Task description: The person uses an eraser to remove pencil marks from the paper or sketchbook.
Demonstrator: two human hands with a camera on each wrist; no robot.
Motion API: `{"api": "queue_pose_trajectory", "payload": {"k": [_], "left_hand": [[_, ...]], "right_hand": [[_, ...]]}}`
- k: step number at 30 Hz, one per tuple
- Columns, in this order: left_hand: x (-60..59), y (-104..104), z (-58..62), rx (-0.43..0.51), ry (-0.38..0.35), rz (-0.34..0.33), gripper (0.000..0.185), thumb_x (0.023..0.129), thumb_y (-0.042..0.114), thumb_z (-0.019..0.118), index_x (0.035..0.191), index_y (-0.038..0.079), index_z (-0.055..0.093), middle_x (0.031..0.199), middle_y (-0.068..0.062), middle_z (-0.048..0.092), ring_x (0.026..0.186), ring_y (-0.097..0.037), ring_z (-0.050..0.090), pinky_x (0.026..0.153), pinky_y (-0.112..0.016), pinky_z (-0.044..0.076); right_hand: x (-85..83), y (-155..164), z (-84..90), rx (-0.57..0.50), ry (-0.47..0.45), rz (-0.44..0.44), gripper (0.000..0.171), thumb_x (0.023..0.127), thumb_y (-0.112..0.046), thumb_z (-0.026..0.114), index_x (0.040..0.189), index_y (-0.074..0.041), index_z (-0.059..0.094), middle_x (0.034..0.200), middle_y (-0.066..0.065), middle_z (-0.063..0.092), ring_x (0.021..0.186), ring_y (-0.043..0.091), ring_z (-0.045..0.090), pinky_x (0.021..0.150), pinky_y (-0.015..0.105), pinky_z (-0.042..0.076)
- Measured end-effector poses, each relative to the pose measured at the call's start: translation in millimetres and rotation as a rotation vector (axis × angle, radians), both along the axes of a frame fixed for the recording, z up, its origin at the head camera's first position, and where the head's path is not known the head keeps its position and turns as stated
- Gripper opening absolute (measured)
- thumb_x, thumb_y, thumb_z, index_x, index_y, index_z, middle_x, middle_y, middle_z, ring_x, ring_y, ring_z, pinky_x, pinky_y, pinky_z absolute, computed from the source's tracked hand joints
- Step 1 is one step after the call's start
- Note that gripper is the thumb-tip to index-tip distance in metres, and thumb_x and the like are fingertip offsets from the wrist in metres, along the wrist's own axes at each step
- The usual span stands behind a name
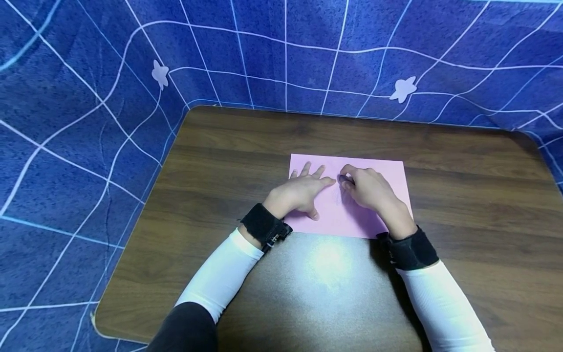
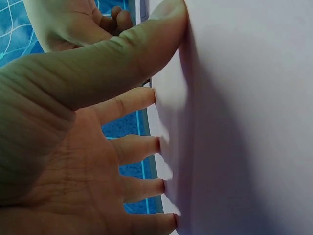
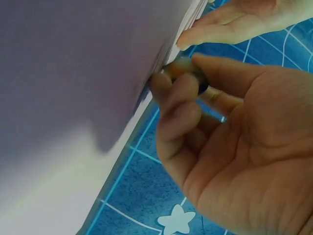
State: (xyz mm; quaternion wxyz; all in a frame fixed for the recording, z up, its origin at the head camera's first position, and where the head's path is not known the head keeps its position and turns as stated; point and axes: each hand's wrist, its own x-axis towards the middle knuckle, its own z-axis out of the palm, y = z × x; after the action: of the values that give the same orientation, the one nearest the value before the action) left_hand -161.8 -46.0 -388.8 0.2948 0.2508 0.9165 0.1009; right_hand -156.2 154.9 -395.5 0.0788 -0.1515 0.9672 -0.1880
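A pink sheet of paper (image 1: 330,222) lies on the table. My left hand (image 1: 301,191) rests on its left side with the fingers spread; in the left wrist view the fingertips (image 2: 157,145) press on the paper. Over the middle of the sheet, my right hand (image 1: 369,188) pinches a small dark rounded object (image 3: 201,81) between thumb and curled fingers. Its lower side is at the paper, and its exact kind cannot be told. Faint dark strokes (image 1: 339,196) show on the sheet just below it. Black straps circle both wrists.
The brown wooden table (image 1: 228,171) has rounded corners and extends around the paper on all sides. Blue cloth with white lines and stars (image 1: 264,63) hangs behind it and at the left. Light glares on the table (image 1: 327,261) between my forearms.
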Motion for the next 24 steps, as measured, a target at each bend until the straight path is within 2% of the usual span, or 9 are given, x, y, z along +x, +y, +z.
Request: {"api": "queue_pose_trajectory", "payload": {"k": [3,12,21,24], "left_hand": [[-0.2,-0.2,1.0,0.0,-0.004,0.005,0.106,0.076,0.028,0.09,0.162,0.033,0.028,0.174,-0.005,-0.003,0.159,-0.039,-0.012,0.127,-0.065,0.005],[0.1,-0.8,-0.1,0.006,0.01,-0.005,0.106,0.076,0.029,0.09,0.162,0.034,0.029,0.175,-0.005,-0.001,0.159,-0.04,-0.01,0.127,-0.064,0.005],[0.6,-0.4,-1.2,0.009,0.008,-0.002,0.107,0.076,0.029,0.09,0.162,0.034,0.028,0.175,-0.004,-0.001,0.159,-0.04,-0.011,0.127,-0.063,0.004],[0.4,-0.6,-1.5,0.008,0.015,-0.002,0.106,0.075,0.029,0.091,0.162,0.034,0.029,0.175,-0.005,0.0,0.159,-0.04,-0.01,0.127,-0.063,0.004]], "right_hand": [[-0.7,0.6,0.5,-0.014,-0.022,0.004,0.024,0.1,-0.019,0.063,0.123,-0.013,0.068,0.106,0.016,0.077,0.096,0.038,0.071,0.079,0.056,0.053],[-2.8,7.3,3.5,0.001,-0.149,-0.138,0.028,0.097,-0.024,0.065,0.123,-0.013,0.065,0.11,0.016,0.075,0.096,0.035,0.069,0.076,0.048,0.051],[-1.3,13.4,4.9,0.104,-0.101,-0.24,0.025,0.095,-0.026,0.058,0.114,-0.011,0.065,0.11,0.023,0.071,0.092,0.039,0.066,0.069,0.053,0.051],[-0.7,14.0,5.8,0.123,-0.094,-0.242,0.023,0.097,-0.026,0.056,0.11,-0.01,0.064,0.108,0.024,0.07,0.093,0.042,0.066,0.068,0.055,0.052]]}}
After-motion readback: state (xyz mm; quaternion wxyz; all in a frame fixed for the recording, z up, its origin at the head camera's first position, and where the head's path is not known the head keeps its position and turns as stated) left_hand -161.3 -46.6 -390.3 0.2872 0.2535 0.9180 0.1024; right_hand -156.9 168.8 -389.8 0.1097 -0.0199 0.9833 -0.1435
